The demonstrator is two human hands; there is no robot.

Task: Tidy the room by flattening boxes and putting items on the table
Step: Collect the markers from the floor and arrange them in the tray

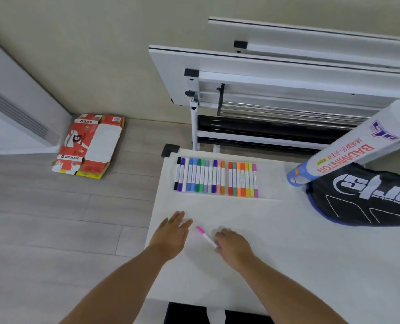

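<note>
White table [288, 265], smooth and matt, with a rounded black corner cap at its far left. Near the front edge lies a single pink marker [205, 236], slim and white-barrelled with a pink cap, angled away to the left. The right hand [233, 247] rests over its near end with fingers curled loosely downward; whether the fingertips actually pinch the barrel cannot be told. The left hand [172, 233] lies just beside the marker's capped end, palm down, fingers extended and close together, holding nothing. Farther back a row of markers [216, 178] stands side by side in a shallow recess of the tabletop, caps running from black through blues, greens and pinks to red, orange, yellow and violet. At right, a white cylindrical tube [348, 148] printed "BADMINTON" leans tilted over a black fabric racket bag [370, 197] with white lettering and blue piping. On the pale wood-grain plank floor [54, 218], against the beige wall, a red and white cardboard box [91, 146] lies flattened beside a white heater [14, 118]. Folded white tables [288, 78] with black fittings stand behind
</note>
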